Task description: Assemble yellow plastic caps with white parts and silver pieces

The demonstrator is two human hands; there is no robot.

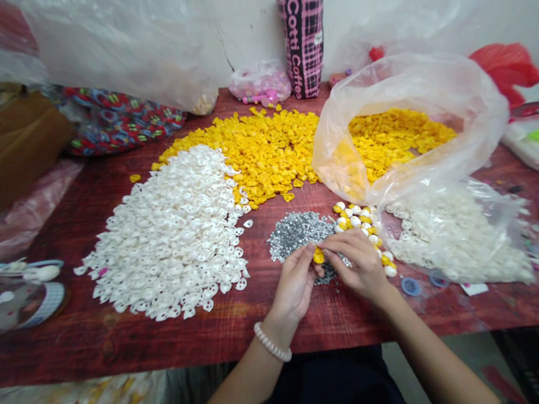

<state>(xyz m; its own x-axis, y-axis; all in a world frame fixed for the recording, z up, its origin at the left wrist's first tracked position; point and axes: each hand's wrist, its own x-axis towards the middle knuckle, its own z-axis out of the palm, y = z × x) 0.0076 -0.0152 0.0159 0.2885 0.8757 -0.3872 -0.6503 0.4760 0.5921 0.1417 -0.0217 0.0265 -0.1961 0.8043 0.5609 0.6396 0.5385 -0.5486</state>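
Between my two hands is a small yellow plastic piece [318, 256], pinched at the fingertips. My left hand [299, 278] grips it from the left, thumb and fingers closed. From the right, my right hand [358, 262] closes its fingertips on the same piece; whether it also pinches something smaller is hidden. Just beyond and below the hands lies a pile of small silvery-grey bits [298, 231]. Beside my right hand are several joined yellow-and-white pieces [356, 218]. A big heap of white plastic pieces [169, 236] spreads to the left, and a heap of yellow pieces [272, 148] lies behind.
An open clear plastic bag [402, 76] with yellow pieces stands at the back right. Nearer is a bag of white rings [465, 235]. A clear bottle [12, 298] lies at the left edge. A Cotti Coffee bag [307, 43] leans against the wall.
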